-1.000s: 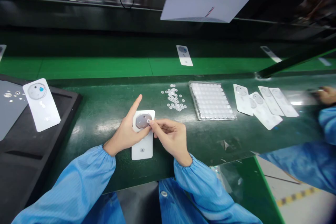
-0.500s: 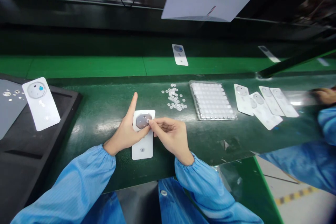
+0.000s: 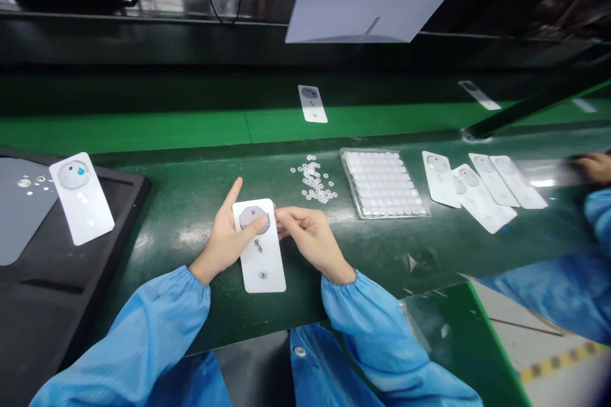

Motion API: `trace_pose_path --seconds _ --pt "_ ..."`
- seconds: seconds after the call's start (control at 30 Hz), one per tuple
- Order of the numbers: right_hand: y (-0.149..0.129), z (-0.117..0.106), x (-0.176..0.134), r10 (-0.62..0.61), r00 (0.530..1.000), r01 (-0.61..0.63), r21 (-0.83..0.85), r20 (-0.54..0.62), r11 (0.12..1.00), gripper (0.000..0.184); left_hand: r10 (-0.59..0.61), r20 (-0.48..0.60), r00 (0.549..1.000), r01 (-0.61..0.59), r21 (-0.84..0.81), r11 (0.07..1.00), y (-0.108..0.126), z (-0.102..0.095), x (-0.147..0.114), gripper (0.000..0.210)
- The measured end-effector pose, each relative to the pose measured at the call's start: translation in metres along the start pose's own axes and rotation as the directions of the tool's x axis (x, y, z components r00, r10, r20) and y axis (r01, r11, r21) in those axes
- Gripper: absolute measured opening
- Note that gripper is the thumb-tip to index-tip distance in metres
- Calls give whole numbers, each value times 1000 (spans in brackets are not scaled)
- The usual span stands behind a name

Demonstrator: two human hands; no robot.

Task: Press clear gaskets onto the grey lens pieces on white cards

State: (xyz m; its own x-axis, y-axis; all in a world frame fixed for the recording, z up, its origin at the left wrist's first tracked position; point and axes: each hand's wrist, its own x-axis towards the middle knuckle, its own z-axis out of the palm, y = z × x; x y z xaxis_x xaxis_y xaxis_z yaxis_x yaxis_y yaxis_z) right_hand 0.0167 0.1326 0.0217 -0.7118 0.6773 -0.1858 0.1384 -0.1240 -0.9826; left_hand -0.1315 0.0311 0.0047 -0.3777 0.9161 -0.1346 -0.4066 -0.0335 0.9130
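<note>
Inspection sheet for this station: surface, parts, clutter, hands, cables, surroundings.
Surface: green bench, glossy.
Parts: white panel in hand; loose clear discs left of tray of white pieces; overlapping panels at right.
Clutter: small scrap near front edge.
Hands: left hand, thumb on panel's round area; right hand, fingertips at panel's upper right edge, grip unclear.
Cables: black cable looped at back.
Surroundings: black tray at left; co-worker's hand far right.

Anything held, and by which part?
White panel: left hand holds its upper part, thumb on the grey disc; right hand at its upper right edge.

Green workbench [image 3: 167, 187] above pale floor [image 3: 529, 348]
</note>
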Motion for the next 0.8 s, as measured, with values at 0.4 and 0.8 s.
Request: trace_pose_path --seconds 0.4,0.8 --pt "-56 26 88 -100 986 124 -190 131 974 49 495 -355 793 -152 672 725 75 -67 -16 95" --pt "-47 75 90 -209 874 359 -293 440 886 36 495 -631 597 244 731 637 126 -130 -55 43"
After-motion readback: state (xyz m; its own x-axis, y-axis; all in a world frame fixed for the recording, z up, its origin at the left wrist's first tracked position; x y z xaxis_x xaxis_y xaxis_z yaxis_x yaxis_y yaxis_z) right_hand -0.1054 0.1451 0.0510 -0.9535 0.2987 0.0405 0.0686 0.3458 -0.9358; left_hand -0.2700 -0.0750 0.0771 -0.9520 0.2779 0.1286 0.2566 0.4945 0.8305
